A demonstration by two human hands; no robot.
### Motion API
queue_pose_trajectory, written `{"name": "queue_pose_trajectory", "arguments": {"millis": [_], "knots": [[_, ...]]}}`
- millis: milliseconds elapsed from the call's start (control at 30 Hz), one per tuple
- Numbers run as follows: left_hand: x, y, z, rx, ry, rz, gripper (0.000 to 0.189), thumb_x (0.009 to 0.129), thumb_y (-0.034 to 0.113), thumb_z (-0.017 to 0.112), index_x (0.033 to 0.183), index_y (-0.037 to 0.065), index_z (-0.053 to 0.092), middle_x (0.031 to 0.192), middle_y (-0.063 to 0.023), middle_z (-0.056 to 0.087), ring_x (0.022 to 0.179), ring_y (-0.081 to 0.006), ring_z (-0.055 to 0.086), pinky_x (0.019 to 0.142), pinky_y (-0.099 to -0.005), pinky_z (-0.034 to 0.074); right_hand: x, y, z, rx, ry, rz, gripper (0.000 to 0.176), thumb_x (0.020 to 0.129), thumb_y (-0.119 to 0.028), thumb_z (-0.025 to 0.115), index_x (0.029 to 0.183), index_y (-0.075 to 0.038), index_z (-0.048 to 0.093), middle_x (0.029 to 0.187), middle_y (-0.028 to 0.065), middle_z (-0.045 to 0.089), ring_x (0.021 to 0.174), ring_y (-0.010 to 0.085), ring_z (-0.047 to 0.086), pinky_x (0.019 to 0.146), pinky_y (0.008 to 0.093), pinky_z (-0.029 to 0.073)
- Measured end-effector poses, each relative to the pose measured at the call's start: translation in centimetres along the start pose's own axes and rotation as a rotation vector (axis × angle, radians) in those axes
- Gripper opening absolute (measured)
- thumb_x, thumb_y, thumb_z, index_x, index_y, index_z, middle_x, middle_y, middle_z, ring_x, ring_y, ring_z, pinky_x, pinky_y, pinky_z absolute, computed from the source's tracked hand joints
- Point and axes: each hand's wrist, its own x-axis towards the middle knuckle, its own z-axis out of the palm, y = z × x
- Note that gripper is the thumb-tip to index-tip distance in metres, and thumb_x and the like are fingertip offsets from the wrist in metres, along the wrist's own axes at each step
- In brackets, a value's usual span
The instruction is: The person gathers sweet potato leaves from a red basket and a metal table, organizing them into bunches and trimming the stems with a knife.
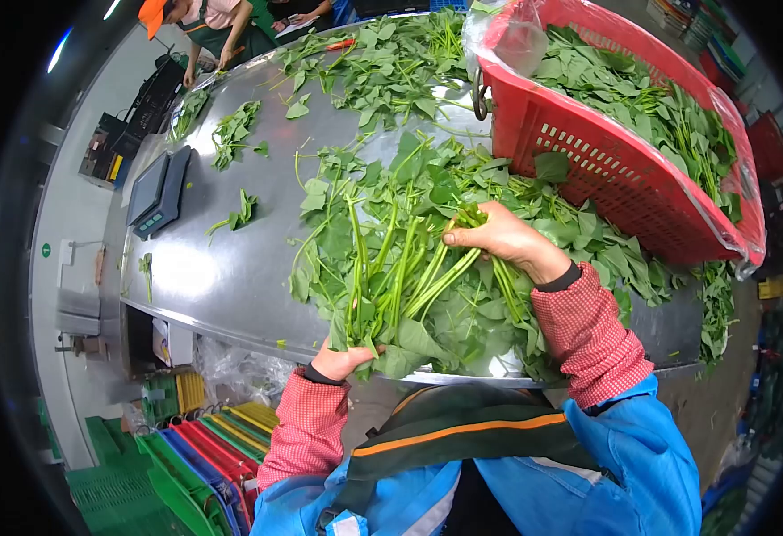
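Leafy green stems (pixel 391 259) lie in a loose pile along the front of the metal table (pixel 266 210). At the pile's near edge, my left hand (pixel 341 360) is closed around the lower part of some leafy stems, its fingers partly hidden by leaves. My right hand (pixel 498 236) grips the upper ends of a bunch of stems, thumb pressed across them, with leaves hanging below. Just beyond my right hand stands a red perforated basket (pixel 588 147), lined with clear plastic and filled with the same greens.
A scale (pixel 159 192) sits at the table's left. Small bunches (pixel 235 134) lie behind it, and more greens (pixel 391 67) at the far side. A person in an orange cap (pixel 221 27) stands at the far left. Coloured crates (pixel 204 464) are stacked on the floor.
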Motion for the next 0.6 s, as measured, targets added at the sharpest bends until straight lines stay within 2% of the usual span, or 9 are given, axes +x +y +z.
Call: {"name": "queue_pose_trajectory", "arguments": {"millis": [133, 267, 300, 333, 367, 433, 500, 533, 600], "knots": [[0.1, -0.8, -1.0, 0.132, 0.025, 0.018, 0.065, 0.070, 0.002, 0.075, 0.129, 0.002, 0.048, 0.117, -0.0059, 0.059, 0.104, -0.0187, 0.055, 0.092, -0.0336, 0.044, -1.0, -0.3, 0.2, -0.019, 0.034, -0.015, 0.029, 0.080, -0.020, 0.073, 0.101, -0.001, 0.066, 0.088, 0.0016, 0.067, 0.076, 0.0084, 0.056, 0.067, 0.0258, 0.046], [0.0, -0.3, -0.6, -0.145, 0.064, -0.076, 0.057, 0.070, -0.001, 0.072, 0.124, 0.003, 0.054, 0.114, -0.0055, 0.061, 0.104, -0.0187, 0.056, 0.092, -0.0333, 0.044, -2.4, -1.1, -1.2, -0.054, 0.095, -0.080, 0.021, 0.081, -0.018, 0.072, 0.093, -0.003, 0.066, 0.079, -0.0012, 0.064, 0.068, 0.0065, 0.054, 0.063, 0.0229, 0.045], [-0.3, -0.2, -0.6, -0.217, 0.077, -0.117, 0.056, 0.071, -0.001, 0.071, 0.124, 0.003, 0.054, 0.114, -0.0053, 0.060, 0.104, -0.0183, 0.056, 0.092, -0.0333, 0.045, -2.8, -1.8, -1.6, -0.025, 0.239, -0.099, 0.015, 0.082, -0.017, 0.071, 0.087, -0.004, 0.065, 0.074, -0.0033, 0.062, 0.064, 0.0055, 0.052, 0.061, 0.0224, 0.044], [-0.7, 0.1, -0.4, -0.291, 0.089, -0.158, 0.055, 0.072, -0.001, 0.071, 0.124, 0.004, 0.055, 0.115, -0.0051, 0.060, 0.104, -0.0179, 0.056, 0.092, -0.0332, 0.045, -2.4, -1.1, -2.9, 0.033, 0.357, -0.262, 0.013, 0.083, -0.015, 0.070, 0.086, -0.004, 0.065, 0.076, -0.0039, 0.061, 0.064, 0.0061, 0.052, 0.059, 0.0236, 0.044], [-0.9, 0.4, -0.2, -0.364, 0.100, -0.197, 0.054, 0.073, -0.001, 0.070, 0.125, 0.004, 0.055, 0.115, -0.0049, 0.060, 0.104, -0.0175, 0.057, 0.092, -0.0332, 0.046, -2.2, -1.1, -4.1, -0.079, 0.549, -0.279, 0.012, 0.083, -0.017, 0.070, 0.087, -0.007, 0.065, 0.073, -0.0001, 0.065, 0.061, 0.0106, 0.059, 0.056, 0.0266, 0.046], [-1.0, 0.0, -0.7, -0.288, 0.085, -0.158, 0.053, 0.075, -0.001, 0.070, 0.125, 0.005, 0.055, 0.115, -0.0046, 0.060, 0.103, -0.0169, 0.057, 0.091, -0.0331, 0.047, -2.1, -0.9, -5.2, -0.639, 0.882, -0.404, 0.014, 0.083, -0.022, 0.070, 0.089, -0.010, 0.065, 0.074, 0.0055, 0.069, 0.062, 0.0182, 0.066, 0.054, 0.0309, 0.049], [-0.8, 0.1, -0.8, -0.242, 0.058, -0.148, 0.053, 0.075, -0.001, 0.071, 0.126, 0.005, 0.054, 0.116, -0.0045, 0.060, 0.103, -0.0165, 0.057, 0.091, -0.0332, 0.047, -3.0, -2.7, -3.4, -0.869, 0.853, -0.376, 0.019, 0.082, -0.027, 0.070, 0.093, -0.011, 0.065, 0.076, 0.0081, 0.069, 0.065, 0.0233, 0.068, 0.055, 0.0348, 0.050], [-0.6, 0.6, -0.6, -0.232, 0.040, -0.163, 0.054, 0.075, 0.000, 0.071, 0.126, 0.005, 0.054, 0.116, -0.0045, 0.060, 0.103, -0.0164, 0.057, 0.091, -0.0333, 0.047, -3.2, -3.1, -2.4, -0.737, 0.701, -0.452, 0.028, 0.081, -0.031, 0.071, 0.100, -0.011, 0.066, 0.081, 0.0096, 0.070, 0.068, 0.0247, 0.068, 0.059, 0.0357, 0.051], [-0.3, 0.9, -0.1, -0.198, 0.014, -0.163, 0.057, 0.074, 0.003, 0.073, 0.127, 0.004, 0.052, 0.118, -0.0055, 0.059, 0.106, -0.0172, 0.055, 0.094, -0.0338, 0.045, -2.7, -3.0, -0.8, -0.579, 0.344, -0.435, 0.043, 0.075, -0.039, 0.075, 0.106, -0.009, 0.067, 0.092, 0.0155, 0.069, 0.080, 0.0283, 0.067, 0.071, 0.0369, 0.052]]}}
